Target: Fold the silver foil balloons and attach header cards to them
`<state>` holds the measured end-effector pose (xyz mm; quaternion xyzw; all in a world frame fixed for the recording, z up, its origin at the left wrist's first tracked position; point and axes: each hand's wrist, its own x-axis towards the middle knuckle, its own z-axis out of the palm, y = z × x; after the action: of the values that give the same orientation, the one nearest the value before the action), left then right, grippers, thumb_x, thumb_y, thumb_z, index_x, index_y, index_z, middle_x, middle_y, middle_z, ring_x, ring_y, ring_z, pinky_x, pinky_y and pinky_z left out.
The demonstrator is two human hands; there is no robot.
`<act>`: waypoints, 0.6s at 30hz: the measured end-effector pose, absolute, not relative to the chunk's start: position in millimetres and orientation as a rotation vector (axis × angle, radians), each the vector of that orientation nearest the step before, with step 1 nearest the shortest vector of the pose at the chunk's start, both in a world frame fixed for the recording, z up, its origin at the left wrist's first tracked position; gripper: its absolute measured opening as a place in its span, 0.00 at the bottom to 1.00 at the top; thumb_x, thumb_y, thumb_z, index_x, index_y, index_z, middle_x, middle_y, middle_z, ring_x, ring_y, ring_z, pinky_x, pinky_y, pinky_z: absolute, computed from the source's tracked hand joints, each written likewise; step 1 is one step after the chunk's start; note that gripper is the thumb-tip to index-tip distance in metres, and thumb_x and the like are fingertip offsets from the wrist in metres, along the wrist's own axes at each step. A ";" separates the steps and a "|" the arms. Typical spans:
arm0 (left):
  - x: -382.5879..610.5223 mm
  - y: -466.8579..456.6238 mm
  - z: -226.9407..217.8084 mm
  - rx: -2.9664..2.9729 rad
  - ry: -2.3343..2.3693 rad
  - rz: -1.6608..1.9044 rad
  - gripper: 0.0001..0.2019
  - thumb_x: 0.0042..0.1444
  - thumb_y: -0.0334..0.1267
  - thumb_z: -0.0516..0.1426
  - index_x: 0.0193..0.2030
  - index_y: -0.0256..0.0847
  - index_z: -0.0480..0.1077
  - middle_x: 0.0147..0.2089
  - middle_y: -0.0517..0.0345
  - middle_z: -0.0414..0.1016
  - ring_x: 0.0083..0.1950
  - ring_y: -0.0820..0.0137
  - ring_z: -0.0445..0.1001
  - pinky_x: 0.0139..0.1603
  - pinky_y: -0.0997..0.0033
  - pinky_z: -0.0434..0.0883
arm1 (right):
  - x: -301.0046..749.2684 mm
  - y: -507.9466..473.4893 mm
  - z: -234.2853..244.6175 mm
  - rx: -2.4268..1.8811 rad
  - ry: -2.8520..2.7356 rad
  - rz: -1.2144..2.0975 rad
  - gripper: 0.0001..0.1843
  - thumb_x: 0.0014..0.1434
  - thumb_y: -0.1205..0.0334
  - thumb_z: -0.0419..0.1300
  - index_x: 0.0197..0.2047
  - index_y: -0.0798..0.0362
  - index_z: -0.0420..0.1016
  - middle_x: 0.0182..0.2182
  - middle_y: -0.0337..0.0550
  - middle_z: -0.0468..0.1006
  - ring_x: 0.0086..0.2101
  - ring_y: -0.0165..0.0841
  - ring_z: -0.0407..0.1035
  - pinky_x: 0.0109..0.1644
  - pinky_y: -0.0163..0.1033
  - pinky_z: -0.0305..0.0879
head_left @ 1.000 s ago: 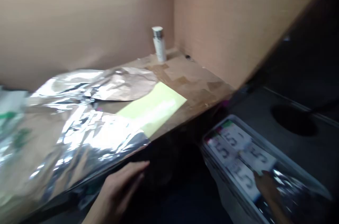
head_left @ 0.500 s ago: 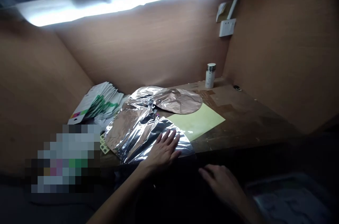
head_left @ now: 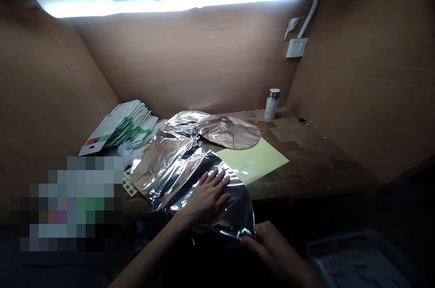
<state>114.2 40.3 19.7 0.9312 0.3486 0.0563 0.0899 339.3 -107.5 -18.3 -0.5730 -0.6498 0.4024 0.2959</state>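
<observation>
Wooden bench (head_left: 316, 165) bears an illegibly labelled bottle (head_left: 271, 104) and foil (head_left: 163, 165), left fingers (head_left: 217, 180) spread on it, right fingers (head_left: 253, 240) pinching its edge.

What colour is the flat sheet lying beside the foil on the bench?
The sheet is pale yellow-green, shown best in the head view.

Pixelation (head_left: 66, 204) hides the lower left; the bottom edge crops the right hand (head_left: 277, 251) and a tray (head_left: 360, 263).
</observation>
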 end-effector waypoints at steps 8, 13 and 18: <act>114.1 38.5 17.7 2.812 1.019 0.216 0.30 0.71 0.57 0.49 0.74 0.49 0.57 0.79 0.52 0.51 0.79 0.53 0.46 0.75 0.40 0.51 | 367.3 -57.6 73.4 -1.872 -2.117 0.744 0.21 0.64 0.42 0.59 0.33 0.50 0.82 0.33 0.50 0.83 0.34 0.45 0.76 0.36 0.42 0.64; 111.9 37.1 6.3 2.812 1.015 0.277 0.31 0.71 0.58 0.45 0.76 0.48 0.54 0.79 0.52 0.50 0.80 0.54 0.44 0.76 0.42 0.49 | 360.4 -50.0 66.3 -1.735 -2.056 0.801 0.24 0.67 0.40 0.54 0.35 0.48 0.81 0.32 0.46 0.84 0.31 0.40 0.76 0.34 0.39 0.64; 111.1 37.9 20.8 2.748 0.982 0.271 0.30 0.69 0.55 0.54 0.74 0.50 0.58 0.77 0.52 0.54 0.78 0.51 0.50 0.74 0.40 0.55 | 390.1 29.4 71.9 -1.954 -1.916 0.247 0.23 0.69 0.44 0.53 0.44 0.53 0.81 0.39 0.50 0.84 0.39 0.42 0.77 0.40 0.40 0.65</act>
<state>111.1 37.9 20.8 0.9325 0.3330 0.0921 0.1051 390.1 29.4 71.9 -0.6974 -0.6838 0.0882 0.1957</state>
